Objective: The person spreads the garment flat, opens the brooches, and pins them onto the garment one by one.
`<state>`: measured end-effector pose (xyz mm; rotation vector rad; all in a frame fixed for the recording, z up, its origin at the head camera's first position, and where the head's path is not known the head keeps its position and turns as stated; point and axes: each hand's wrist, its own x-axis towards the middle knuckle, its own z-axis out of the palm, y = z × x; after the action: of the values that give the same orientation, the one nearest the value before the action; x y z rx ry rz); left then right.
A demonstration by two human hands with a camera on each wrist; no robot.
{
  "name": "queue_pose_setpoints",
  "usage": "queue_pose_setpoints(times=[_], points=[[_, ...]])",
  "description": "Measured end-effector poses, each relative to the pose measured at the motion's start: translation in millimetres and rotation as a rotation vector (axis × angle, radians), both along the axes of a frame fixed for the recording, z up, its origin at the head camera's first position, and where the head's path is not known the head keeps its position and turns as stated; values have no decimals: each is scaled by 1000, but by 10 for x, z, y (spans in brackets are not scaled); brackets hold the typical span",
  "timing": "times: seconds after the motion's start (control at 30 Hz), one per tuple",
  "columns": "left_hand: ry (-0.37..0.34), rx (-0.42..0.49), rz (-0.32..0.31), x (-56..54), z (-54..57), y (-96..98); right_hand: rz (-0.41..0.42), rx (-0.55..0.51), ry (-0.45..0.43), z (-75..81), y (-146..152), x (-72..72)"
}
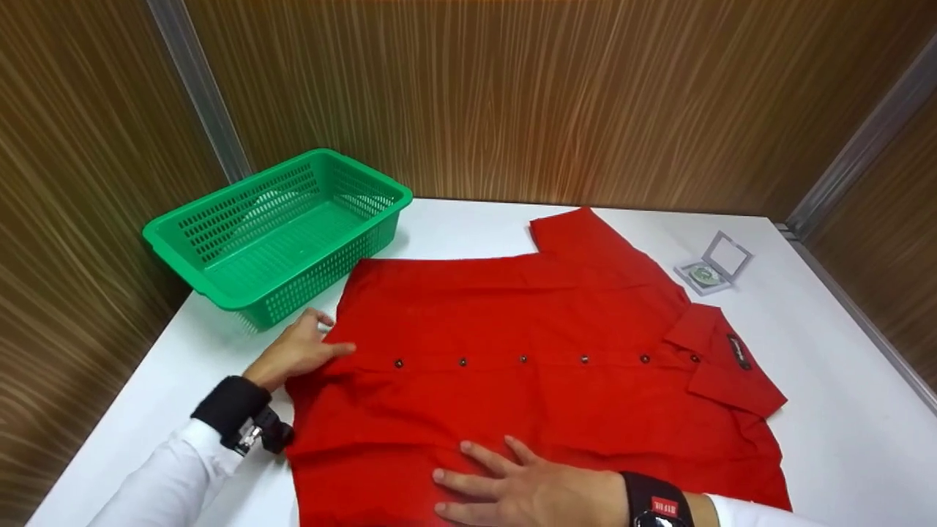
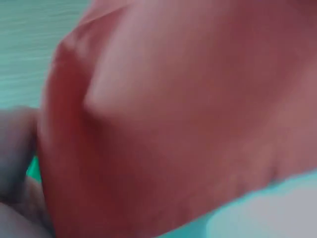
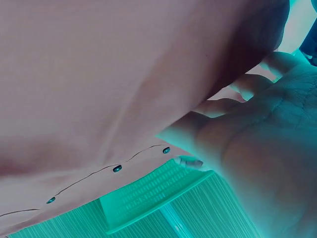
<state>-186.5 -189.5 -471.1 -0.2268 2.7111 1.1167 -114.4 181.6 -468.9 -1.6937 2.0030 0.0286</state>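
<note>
A red short-sleeved button shirt (image 1: 483, 315) lies spread face up, its collar (image 1: 703, 344) towards the right and its hem towards the left. My left hand (image 1: 296, 351) is at the hem, thumb over the cloth and index finger apart from it beyond the edge. In the blurred left wrist view, the shirt (image 2: 188, 109) bulges beside the fingers (image 2: 17, 148) and partly hides them. My right hand (image 1: 531, 487) rests on the lower front with its fingers spread. The right wrist view has this hand (image 3: 252, 129) against the shirt (image 3: 89, 89), fingertips partly hidden by cloth.
Behind my left hand stands a green plastic basket (image 1: 293, 285) with slotted sides. A small clear case (image 1: 706, 274), lid raised, sits near the table's right back. The white table (image 1: 849, 351) is bounded by wood-grain panels (image 1: 498, 102).
</note>
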Motion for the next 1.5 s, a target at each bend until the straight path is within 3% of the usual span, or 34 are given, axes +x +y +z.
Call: queue_pose_setpoints(times=[0.1, 0.27, 0.4, 0.43, 0.53, 0.6, 0.7, 0.77, 0.83, 0.9, 0.97, 1.07, 1.13, 1.23, 1.33, 1.5], points=[[-53, 2, 6, 8, 45, -66, 1, -15, 29, 8, 13, 12], [-26, 61, 28, 20, 40, -114, 2, -10, -11, 23, 9, 26], [-10, -14, 9, 62, 3, -86, 15, 21, -69, 45, 5, 49], [-5, -42, 5, 68, -4, -74, 5, 36, -93, 53, 4, 58], [3, -67, -4, 51, -16, -27, -134, 98, -219, 88, 12, 105], [18, -21, -7, 18, -4, 4, -176, 98, -257, 117, 39, 130], [11, 134, 31, -43, 39, 5, -98, -43, -145, 160, 106, 102], [-7, 223, 60, -90, 71, -6, -70, -198, -21, 198, 191, -8], [-24, 239, 81, -144, 86, -13, -165, -328, 78, 234, 315, -214], [9, 153, 68, -199, 74, -12, -340, -423, 114, 246, 482, -528], [71, 17, 58, -263, 42, -15, -516, -449, 167, 228, 693, -898], [182, -215, 60, -379, -24, -58, -727, -457, 236, 140, 1021, -1428], [204, -297, 64, -470, -62, -85, -841, -408, 248, 83, 1239, -1654], [187, -344, 49, -587, -94, -110, -980, -242, 201, 15, 1525, -1764], [163, -336, 44, -653, -71, -132, -1063, -83, 112, -27, 1712, -1721], [158, -275, 67, -714, 18, -182, -1113, -65, 29, -20, 1831, -1641]])
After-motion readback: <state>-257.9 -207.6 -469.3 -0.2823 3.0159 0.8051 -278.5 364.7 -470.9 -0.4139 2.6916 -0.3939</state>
